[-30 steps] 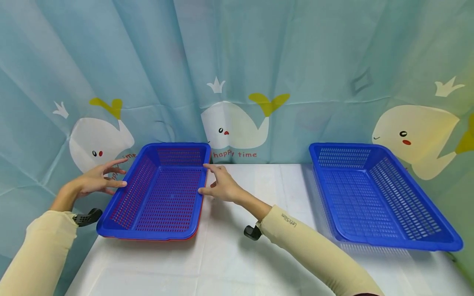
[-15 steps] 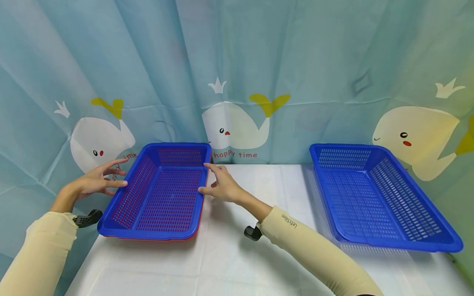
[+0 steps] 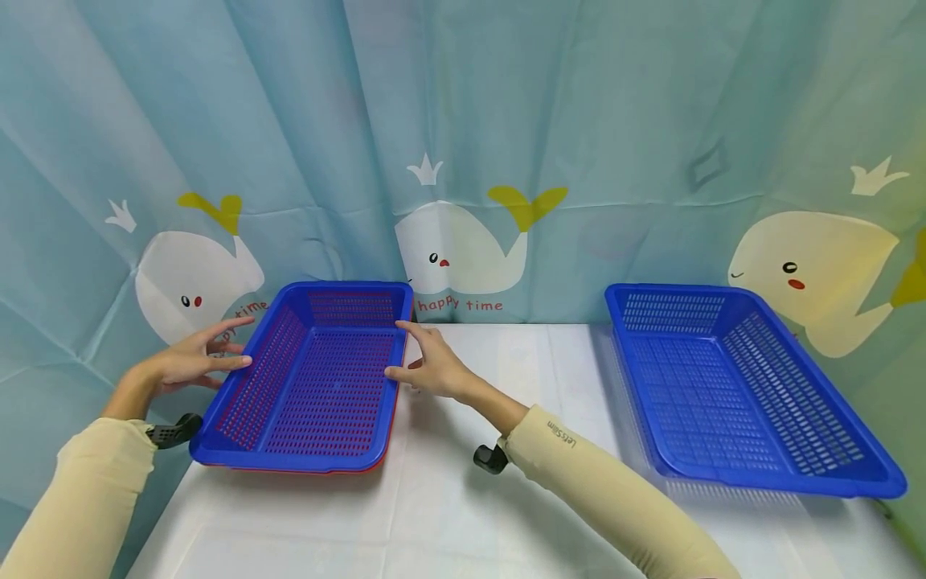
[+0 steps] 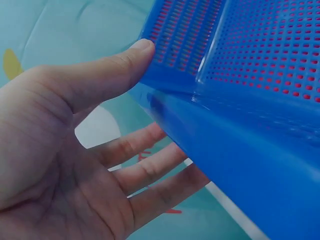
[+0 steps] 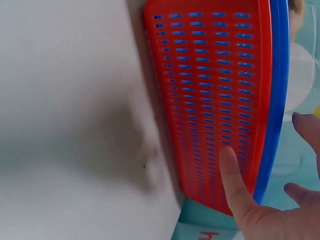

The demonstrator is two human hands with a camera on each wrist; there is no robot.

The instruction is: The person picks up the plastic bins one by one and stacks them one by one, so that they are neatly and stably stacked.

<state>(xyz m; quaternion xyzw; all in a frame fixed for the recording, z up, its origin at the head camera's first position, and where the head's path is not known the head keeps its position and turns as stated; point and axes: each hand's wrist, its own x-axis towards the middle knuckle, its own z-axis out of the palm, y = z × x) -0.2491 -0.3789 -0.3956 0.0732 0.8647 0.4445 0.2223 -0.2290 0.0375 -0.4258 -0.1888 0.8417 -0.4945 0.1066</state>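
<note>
On the left of the table, a blue plastic basket (image 3: 333, 378) is nested in a red one, whose perforated wall (image 5: 205, 100) shows in the right wrist view. At its left rim is my left hand (image 3: 190, 354), fingers spread and fairly straight. The thumb (image 4: 115, 70) lies at the rim's edge; the other fingertips pass behind the rim. My right hand (image 3: 437, 363) is at the opposite side, thumb and index finger apart along the rim. In the right wrist view its thumb (image 5: 232, 175) lies against the red wall. Neither hand curls round the basket.
Another blue basket (image 3: 767, 480) stands at the right, with a translucent white basket (image 3: 731, 490) beneath it. White cloth (image 3: 506, 370) covers the table. Behind hangs a light blue curtain (image 3: 622, 121) printed with whales.
The baskets stay in place. The left hand's fingers shift very slightly; the right hand stays almost still.
</note>
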